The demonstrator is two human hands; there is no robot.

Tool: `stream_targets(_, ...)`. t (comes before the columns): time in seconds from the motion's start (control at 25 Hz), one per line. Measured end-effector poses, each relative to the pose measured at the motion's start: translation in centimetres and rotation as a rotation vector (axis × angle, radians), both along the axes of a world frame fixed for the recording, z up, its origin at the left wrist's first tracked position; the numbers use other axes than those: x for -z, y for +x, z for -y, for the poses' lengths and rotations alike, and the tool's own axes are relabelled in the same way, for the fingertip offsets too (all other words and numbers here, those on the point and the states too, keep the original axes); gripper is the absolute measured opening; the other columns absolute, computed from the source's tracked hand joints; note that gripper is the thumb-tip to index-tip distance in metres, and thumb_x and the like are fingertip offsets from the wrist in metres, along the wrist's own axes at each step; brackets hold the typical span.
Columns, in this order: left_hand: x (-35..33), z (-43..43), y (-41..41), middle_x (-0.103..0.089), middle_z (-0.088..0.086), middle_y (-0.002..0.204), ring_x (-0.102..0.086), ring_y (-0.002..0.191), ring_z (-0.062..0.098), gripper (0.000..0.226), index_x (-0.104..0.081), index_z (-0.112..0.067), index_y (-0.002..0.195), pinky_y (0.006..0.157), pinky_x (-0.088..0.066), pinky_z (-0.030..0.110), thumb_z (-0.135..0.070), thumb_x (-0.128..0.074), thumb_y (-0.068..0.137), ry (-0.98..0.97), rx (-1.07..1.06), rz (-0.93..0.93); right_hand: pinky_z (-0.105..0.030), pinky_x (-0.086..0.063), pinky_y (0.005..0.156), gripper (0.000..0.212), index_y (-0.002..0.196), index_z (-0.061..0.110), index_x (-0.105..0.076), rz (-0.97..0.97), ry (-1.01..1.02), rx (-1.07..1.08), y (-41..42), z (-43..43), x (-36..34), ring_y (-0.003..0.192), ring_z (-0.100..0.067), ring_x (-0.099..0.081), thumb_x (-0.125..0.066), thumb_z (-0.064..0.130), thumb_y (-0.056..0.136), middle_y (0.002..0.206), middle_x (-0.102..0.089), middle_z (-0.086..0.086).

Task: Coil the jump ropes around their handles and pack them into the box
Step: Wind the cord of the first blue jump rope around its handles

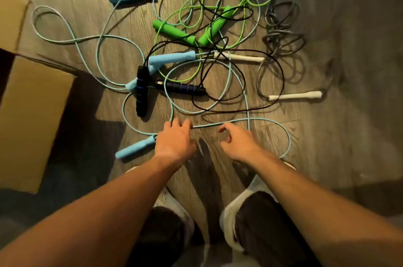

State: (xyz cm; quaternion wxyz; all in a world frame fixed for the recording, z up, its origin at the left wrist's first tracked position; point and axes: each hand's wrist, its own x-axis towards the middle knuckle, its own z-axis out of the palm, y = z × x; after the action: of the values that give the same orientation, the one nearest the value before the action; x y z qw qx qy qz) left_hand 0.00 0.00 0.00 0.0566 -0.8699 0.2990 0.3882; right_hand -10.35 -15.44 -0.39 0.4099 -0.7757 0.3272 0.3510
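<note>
Fingers [185,125] slack, left hand [174,142] and right hand [237,144] empty beside the blue handle [135,147]; yanking its cord [207,126] could tighten the tangle [205,40].

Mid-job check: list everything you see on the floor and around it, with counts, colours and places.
Blue ropes: two, light blue, four handles, spread left to front.
Green rope: one, two handles, centre back.
Black rope: one, blue-banded handles, centre.
Grey rope: one, white handles, right.
Box: one, brown cardboard, left.
Floor: wood planks.
Shoes: two, pale, bottom.
Left grip: fingers straight, at a blue cord, front.
Right grip: fingers curled beside that cord; hold unclear.
</note>
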Motion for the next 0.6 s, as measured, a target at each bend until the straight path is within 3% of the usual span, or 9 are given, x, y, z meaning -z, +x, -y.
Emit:
stream_targets(0.12, 4.3, -0.5, 1.7, -0.049, 0.007, 0.131, -0.046, 0.121, 0.030, 0.051, -0.041, -0.022, 0.136, 0.090, -0.045, 0.044, -0.045, -0.055, 0.093, -0.044, 0.242, 0.184, -0.041, -0.050, 0.093, 0.051, 0.140, 0.035, -0.043, 0.103, -0.190, -0.161, 0.8, -0.1, 4.3, 0.113, -0.031, -0.058, -0.062, 0.031, 0.093, 0.121, -0.056, -0.005)
stream_targets(0.32, 4.9, 0.5, 3.4, -0.052, 0.007, 0.131, -0.049, 0.120, 0.027, 0.037, -0.046, -0.019, 0.131, 0.096, -0.043, 0.040, -0.040, -0.044, 0.101, -0.035, 0.458, 0.091, -0.043, -0.043, 0.096, 0.034, 0.129, 0.017, -0.052, 0.191, -0.477, -0.600, 2.4, 0.2, 4.9, 0.124, -0.030, -0.047, -0.051, 0.035, 0.100, 0.132, -0.050, -0.009)
stream_targets(0.4, 2.6, 1.1, 4.6, -0.061, 0.012, 0.124, -0.057, 0.113, 0.032, 0.030, -0.045, -0.017, 0.124, 0.091, -0.045, 0.043, -0.036, -0.042, 0.102, -0.037, 0.344, -0.041, -0.044, -0.041, 0.098, 0.033, 0.128, 0.014, -0.049, 0.200, -0.466, -0.642, 3.7, 1.2, 3.2, 0.125, -0.031, -0.046, -0.046, 0.034, 0.103, 0.134, -0.051, -0.011)
stream_targets(0.48, -1.0, 2.0, 6.0, -0.067, 0.017, 0.113, -0.062, 0.102, 0.038, 0.025, -0.043, -0.014, 0.117, 0.078, -0.045, 0.043, -0.034, -0.042, 0.101, -0.113, 0.173, -0.097, -0.044, -0.045, 0.092, 0.024, 0.120, 0.014, -0.045, 0.225, -0.344, -0.496, 5.1, 2.9, -0.5, 0.115, -0.037, -0.057, -0.042, 0.032, 0.104, 0.124, -0.061, -0.017)
stream_targets(0.6, -7.7, 3.2, 8.0, -0.068, 0.018, 0.108, -0.062, 0.099, 0.039, 0.032, -0.049, -0.014, 0.109, 0.073, -0.041, 0.038, -0.044, -0.043, 0.102, -0.260, 0.043, 0.036, -0.040, -0.046, 0.077, 0.020, 0.118, 0.016, -0.045, 0.365, -0.318, -0.390, 6.7, 5.2, -7.3, 0.103, -0.039, -0.063, -0.043, 0.031, 0.104, 0.112, -0.067, -0.019)
